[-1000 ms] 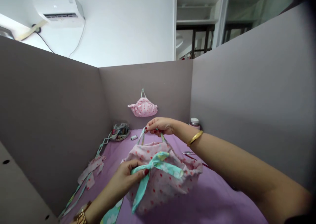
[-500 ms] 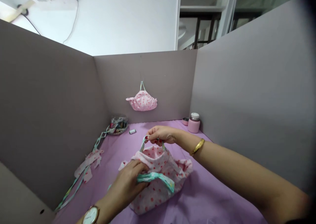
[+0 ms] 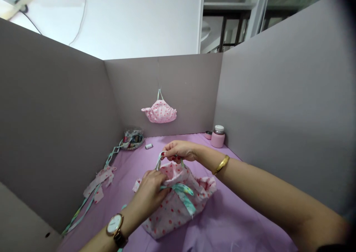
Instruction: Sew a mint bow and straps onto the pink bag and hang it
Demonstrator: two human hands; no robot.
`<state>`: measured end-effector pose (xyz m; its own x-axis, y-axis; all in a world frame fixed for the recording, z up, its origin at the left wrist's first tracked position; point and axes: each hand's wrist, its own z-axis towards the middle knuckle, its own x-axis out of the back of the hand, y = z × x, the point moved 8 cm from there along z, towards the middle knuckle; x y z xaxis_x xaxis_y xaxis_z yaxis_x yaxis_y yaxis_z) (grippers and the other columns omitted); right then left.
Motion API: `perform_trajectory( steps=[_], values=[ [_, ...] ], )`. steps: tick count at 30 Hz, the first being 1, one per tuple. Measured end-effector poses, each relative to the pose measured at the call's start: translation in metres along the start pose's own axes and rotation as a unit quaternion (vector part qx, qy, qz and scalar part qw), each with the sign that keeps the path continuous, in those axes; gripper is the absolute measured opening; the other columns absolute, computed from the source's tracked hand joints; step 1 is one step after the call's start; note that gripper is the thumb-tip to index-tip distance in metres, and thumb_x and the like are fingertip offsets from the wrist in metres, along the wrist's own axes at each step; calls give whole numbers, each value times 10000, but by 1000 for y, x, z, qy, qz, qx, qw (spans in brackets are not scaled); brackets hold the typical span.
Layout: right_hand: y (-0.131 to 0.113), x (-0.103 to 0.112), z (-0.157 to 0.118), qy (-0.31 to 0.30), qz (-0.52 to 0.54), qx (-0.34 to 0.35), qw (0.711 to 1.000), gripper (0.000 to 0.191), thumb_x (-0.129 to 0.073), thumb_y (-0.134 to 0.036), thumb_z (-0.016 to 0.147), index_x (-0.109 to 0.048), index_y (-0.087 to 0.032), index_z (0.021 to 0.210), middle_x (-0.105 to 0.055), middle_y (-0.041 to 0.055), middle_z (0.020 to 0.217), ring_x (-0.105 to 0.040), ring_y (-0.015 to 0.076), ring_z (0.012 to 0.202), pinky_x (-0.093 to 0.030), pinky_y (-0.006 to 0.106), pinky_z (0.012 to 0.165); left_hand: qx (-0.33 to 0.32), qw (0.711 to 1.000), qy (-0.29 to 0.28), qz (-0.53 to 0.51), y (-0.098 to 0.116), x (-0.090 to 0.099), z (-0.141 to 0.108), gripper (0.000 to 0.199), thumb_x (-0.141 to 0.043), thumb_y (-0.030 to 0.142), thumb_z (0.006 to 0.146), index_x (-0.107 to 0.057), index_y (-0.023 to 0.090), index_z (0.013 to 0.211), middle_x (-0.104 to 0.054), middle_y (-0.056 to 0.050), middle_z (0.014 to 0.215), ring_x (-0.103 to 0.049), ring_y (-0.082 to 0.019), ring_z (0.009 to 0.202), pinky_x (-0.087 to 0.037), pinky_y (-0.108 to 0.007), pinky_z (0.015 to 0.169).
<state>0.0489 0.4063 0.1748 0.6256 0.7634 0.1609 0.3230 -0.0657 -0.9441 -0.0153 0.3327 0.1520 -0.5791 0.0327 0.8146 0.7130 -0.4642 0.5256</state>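
A pink cloth bag with red dots (image 3: 174, 211) stands on the purple cloth at the front middle. My right hand (image 3: 179, 151) is closed on the pale green strap (image 3: 158, 162) above the bag's opening. My left hand (image 3: 152, 189) pinches the bag's upper left rim, its fingertips partly hidden by fabric. Beside those fingers, a green ribbon (image 3: 185, 200) hangs down the bag's front in loose tails. Against the back panel hangs a similar small dotted bag (image 3: 160, 112) on a green loop.
Grey panels (image 3: 164, 74) enclose the purple cloth (image 3: 222, 215). A basket of small items (image 3: 132, 140) and a small white object (image 3: 148, 146) lie back left; a pink jar (image 3: 218, 137) and small pink tin (image 3: 208, 134) back right. Dotted scraps (image 3: 100, 179) and green strips line the left.
My left hand has moved up from the ribbon to the bag's rim. The ribbon's end now droops down the front. My right hand keeps its hold on the strap.
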Motion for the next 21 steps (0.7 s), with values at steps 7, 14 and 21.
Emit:
perform_trajectory(
  steps=[7,14,21],
  values=[
    [-9,27,-14,171,-58,95,979,38,-565,-179,785,-572,-148,807,-530,-7,668,-447,85,577,-327,185,508,43,981,-23,-187,-17,-4,8,98,-523,276,752,-532,178,751,-573,22,684,-502,-142,629,-374,-234,581],
    [41,17,-66,233,-175,95,952,437,-504,-540,784,-538,-139,614,-497,1,564,-440,107,531,-300,217,486,103,943,32,-316,-41,-5,5,154,-579,277,714,-466,172,714,-462,51,627,-396,-101,570,-291,-199,514],
    [89,-32,-52,163,34,166,972,346,-521,-458,808,-626,-129,796,-429,-42,547,-349,70,488,-265,190,468,146,879,-31,-453,-33,-27,0,278,-645,331,679,-421,182,749,-502,41,636,-432,-85,545,-350,-207,557]
  ],
)
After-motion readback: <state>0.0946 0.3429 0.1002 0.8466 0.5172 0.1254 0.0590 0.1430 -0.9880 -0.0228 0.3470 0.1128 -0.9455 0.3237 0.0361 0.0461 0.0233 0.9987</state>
